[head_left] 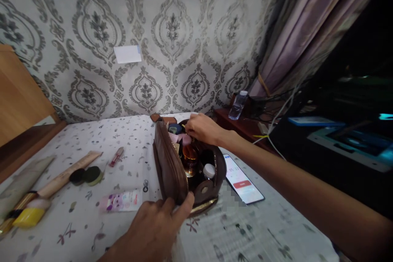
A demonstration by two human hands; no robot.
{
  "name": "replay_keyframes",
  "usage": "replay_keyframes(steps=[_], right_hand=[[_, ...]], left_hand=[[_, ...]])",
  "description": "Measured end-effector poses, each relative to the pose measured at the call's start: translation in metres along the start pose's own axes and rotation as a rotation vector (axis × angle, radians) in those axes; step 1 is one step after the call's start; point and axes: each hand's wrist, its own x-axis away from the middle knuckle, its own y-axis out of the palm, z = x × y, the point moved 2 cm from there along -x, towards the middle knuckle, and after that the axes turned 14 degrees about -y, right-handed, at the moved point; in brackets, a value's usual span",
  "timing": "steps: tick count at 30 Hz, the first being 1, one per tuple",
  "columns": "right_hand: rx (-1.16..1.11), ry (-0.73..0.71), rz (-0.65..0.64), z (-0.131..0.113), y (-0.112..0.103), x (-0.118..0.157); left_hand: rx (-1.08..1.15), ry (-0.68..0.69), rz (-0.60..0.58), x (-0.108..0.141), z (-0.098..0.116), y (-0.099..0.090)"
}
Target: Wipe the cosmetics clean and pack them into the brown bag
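A brown zip bag (170,168) stands open on the patterned white sheet. Inside it are an amber bottle (189,155), a white-capped container (209,170) and other small items. My right hand (201,128) reaches over the bag's far end, its fingers curled at the opening; what they grip, if anything, is hidden. My left hand (159,221) lies at the bag's near end, thumb and fingers apart, touching the leather near the zip. Just left of the bag is a pink and white tube (121,201).
At left lie a beige tube (69,172), a round green-lidded jar (92,176), a yellow-capped item (30,213) and a small pink tube (116,156). A lit phone (244,182) rests right of the bag. Behind are a water bottle (238,105) and cables.
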Motion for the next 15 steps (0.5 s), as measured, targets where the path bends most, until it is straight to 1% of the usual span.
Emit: replay_keyframes(steps=[1,3,5,6,8,9,12,15], right_hand=[[-0.036,0.036,0.072,0.002,-0.001,0.002],[-0.114,0.174,0.189,0.007,0.0,0.006],[-0.223,0.306,0.22,0.012,0.003,0.011],[-0.287,0.343,0.215,0.014,0.005,0.013],[-0.406,0.367,0.22,0.018,0.01,0.016],[-0.454,0.383,0.247,0.02,0.013,0.017],[-0.57,0.464,0.371,0.023,0.022,0.024],[-0.667,0.468,0.466,0.021,0.031,0.031]], left_hand=[[0.01,-0.002,0.015,0.0,0.0,0.0],[0.018,-0.006,0.043,0.0,0.0,0.0],[0.012,-0.018,0.066,0.001,0.0,-0.001],[0.013,-0.021,0.079,0.002,0.0,-0.001],[0.036,-0.011,0.108,0.008,-0.002,-0.003],[0.061,0.001,0.125,0.011,-0.004,-0.005],[0.169,0.025,0.183,0.026,-0.013,-0.009],[0.27,-0.01,0.258,0.042,-0.029,-0.013]])
